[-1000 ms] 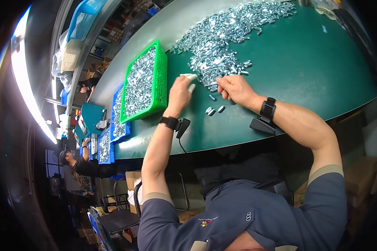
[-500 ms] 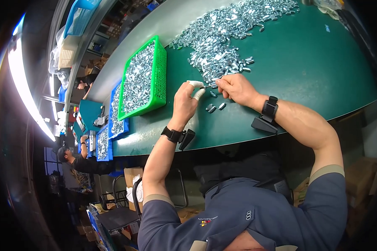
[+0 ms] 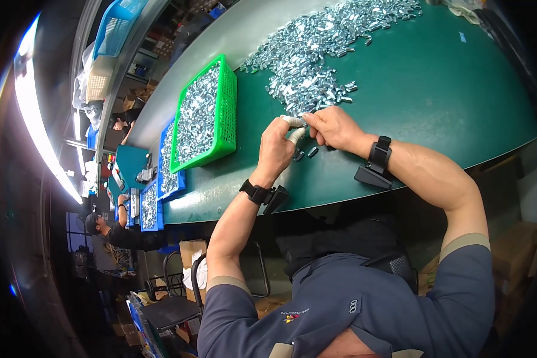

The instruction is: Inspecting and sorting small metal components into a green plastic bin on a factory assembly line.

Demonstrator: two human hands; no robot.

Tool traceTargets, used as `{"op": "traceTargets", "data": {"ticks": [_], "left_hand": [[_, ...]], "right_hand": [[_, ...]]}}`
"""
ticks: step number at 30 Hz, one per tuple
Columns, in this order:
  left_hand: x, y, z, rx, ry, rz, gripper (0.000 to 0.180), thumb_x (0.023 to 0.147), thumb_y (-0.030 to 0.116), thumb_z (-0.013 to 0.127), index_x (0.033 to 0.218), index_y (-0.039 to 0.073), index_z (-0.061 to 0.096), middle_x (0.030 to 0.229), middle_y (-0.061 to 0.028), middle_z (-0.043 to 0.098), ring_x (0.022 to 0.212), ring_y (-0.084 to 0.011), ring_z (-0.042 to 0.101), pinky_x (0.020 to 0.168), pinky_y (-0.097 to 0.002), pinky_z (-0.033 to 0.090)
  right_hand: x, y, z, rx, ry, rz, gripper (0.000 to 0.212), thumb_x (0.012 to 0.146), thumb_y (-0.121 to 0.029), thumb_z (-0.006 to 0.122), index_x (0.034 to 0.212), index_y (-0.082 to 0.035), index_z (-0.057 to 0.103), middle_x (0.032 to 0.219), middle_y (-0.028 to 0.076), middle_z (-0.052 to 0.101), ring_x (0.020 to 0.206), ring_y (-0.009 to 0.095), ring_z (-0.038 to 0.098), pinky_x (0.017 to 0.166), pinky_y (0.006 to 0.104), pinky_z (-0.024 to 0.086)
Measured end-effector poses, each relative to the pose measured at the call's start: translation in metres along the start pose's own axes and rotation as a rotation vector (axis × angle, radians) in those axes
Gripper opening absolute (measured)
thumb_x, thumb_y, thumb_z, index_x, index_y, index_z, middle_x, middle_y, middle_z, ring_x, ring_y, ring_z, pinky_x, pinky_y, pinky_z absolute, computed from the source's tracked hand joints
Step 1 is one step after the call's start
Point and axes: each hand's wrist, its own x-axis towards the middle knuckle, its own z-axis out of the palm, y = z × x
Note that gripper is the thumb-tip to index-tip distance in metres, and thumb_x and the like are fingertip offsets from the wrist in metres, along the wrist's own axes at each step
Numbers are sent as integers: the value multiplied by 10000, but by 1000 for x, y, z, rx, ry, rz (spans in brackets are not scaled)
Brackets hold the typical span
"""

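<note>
My left hand point(image 3: 272, 149), with white coverings on its thumb and forefinger, is closed in a pinch. Right against its fingertips, my right hand point(image 3: 335, 128) pinches too. Between them is a small silvery metal part point(image 3: 304, 122), mostly hidden by the fingers, so its exact kind does not show. Just below the hands, a few loose metal parts point(image 3: 312, 152) lie on the green tabletop point(image 3: 411, 107). Beyond my fingers spreads a large heap of similar short, shiny metal parts point(image 3: 307, 77).
A green basket point(image 3: 227, 107) full of metal parts stands left of my hands, tilted against blue trays point(image 3: 172, 184) of more parts. Farther left, a person point(image 3: 122, 230) works at the bench. A black chair point(image 3: 170, 311) stands below the table's edge.
My left hand has moved right and closed up against my right hand. The slim metal piece that showed between them is now mostly covered by fingers.
</note>
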Motion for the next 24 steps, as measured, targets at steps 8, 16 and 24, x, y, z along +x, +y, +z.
{"op": "traceTargets", "data": {"ticks": [8,16,24], "left_hand": [[0,6,-11,58,16,5,173,826,41,790,959,34,678,872,-118,660,807,-312,631,693,-404,502],[0,-3,-68,335,55,179,169,847,51,769,989,50,677,895,-129,669,854,-331,648,763,-418,523],[-7,-43,-147,798,313,-5,154,887,133,766,1007,47,721,976,-147,718,923,-329,680,849,-420,532]], "right_hand": [[1,-1,2,25,-32,3,577,1058,-441,504,717,-16,695,547,54,622,483,159,572,515,336,463],[1,6,4,211,41,-93,573,1070,-470,504,757,-20,671,592,27,610,512,103,543,494,281,431],[5,6,-1,224,187,-51,563,1071,-465,502,756,-28,665,604,28,611,532,95,536,516,269,434]]}}
